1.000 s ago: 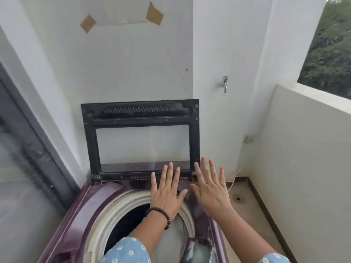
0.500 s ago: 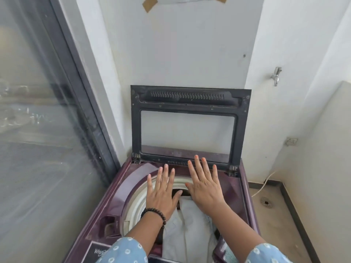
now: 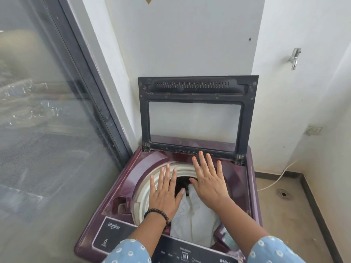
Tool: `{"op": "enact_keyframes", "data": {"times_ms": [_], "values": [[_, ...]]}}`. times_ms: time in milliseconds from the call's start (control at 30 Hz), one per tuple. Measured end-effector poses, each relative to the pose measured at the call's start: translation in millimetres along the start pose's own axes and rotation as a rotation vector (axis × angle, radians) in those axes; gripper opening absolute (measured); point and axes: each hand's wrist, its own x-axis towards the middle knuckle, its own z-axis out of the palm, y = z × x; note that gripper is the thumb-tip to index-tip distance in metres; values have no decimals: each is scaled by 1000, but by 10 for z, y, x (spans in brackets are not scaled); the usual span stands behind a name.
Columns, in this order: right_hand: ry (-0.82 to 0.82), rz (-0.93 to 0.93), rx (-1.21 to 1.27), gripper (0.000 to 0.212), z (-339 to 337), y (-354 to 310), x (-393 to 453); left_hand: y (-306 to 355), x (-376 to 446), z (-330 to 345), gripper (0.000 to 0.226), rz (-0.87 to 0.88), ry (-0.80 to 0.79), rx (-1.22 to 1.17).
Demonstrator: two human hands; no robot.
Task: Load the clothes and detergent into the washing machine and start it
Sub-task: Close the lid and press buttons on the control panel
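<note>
- Holding our left hand (image 3: pixel 164 194) and right hand (image 3: pixel 209 184) flat, fingers spread, gripping nothing, above the washing machine (image 3: pixel 152 164).
- White clothes (image 3: pixel 193 221) are lying in the drum, their length running toward us; the lid (image 3: pixel 197 86) is standing upright.

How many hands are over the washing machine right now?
2. The left hand, wearing a bead bracelet, is spread flat over the left of the drum opening; the right hand is spread over its right, above the white cloth. Neither holds anything.
</note>
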Motion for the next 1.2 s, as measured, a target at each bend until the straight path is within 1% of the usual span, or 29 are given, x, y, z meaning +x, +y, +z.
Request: {"op": "enact_keyframes", "data": {"times_ms": [100,200,400,500,667,767,867,1033,1200], "values": [[-36,6,7,66,39,-65,-64,-38,-116,-46,68,-37,-30,24],[-50,-7,43,66,79,-165,-143,-104,-197,-108,68,-48,-94,58],[-61,4,41,66,-42,-223,-78,-190,-28,-214,68,-47,-97,69],[-46,28,20,66,-151,-147,38,-211,242,-288,69,-21,-65,58],[-42,123,-64,69,-368,-5,418,-294,899,-511,75,44,11,72],[-18,135,-62,65,-527,27,724,-378,1316,-700,74,90,67,48],[26,167,-87,65,-718,12,1051,-491,1691,-901,75,142,116,-14],[73,224,-139,67,-1016,7,1645,-665,2289,-1145,74,207,108,19],[106,258,-151,67,-1169,60,2106,-758,2736,-1293,71,274,70,36]]}}
